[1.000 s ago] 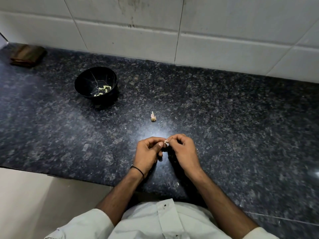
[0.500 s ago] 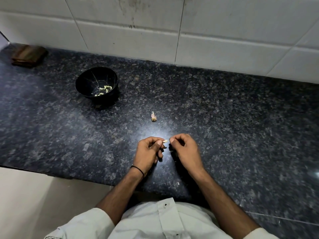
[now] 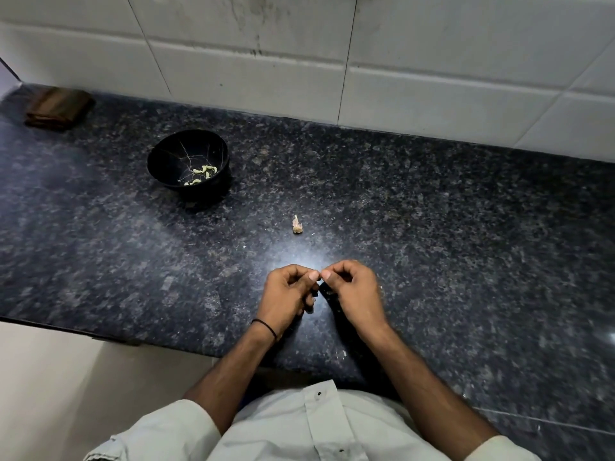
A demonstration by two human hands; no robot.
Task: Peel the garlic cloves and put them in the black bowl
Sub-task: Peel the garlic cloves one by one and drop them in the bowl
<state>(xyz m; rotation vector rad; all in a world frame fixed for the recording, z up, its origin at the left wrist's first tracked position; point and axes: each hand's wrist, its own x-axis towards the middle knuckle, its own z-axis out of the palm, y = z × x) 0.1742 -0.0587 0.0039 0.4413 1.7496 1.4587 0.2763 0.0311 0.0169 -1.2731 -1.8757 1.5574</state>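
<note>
Head camera looks down, and I see two hands over a dark speckled surface [image 3: 432,227]. The left hand [image 3: 286,294] and the right hand [image 3: 356,291] are close together, just in front of the person's body. Both have their fingers curled in. The tips of the thumbs and first fingers meet in the middle. They pinch a tiny pale thing there, the garlic clove [image 3: 320,277]. It is so small and so hidden by the fingertips that I can't tell if its skin is on or off. I also can't tell if the hands rest on the surface or float just over it.

The black bowl [image 3: 166,161] stands upright on the surface, well to the left of the hands and farther back. Some peeled cloves [image 3: 203,172] lie at the bottom of it. They are pale yellow-green.

Between the bowl and the hands, nearer the hands, a small light brown scrap [image 3: 297,225] lies alone on the surface. It may be a bit of garlic skin, but I can't be sure.

A thin black band [image 3: 264,327] goes round the left wrist. A white shirt [image 3: 299,427] fills the bottom of the view. In the far left corner a flat brown thing [image 3: 58,108] lies by the white tiled wall [image 3: 399,78], which runs along the back of the surface.
</note>
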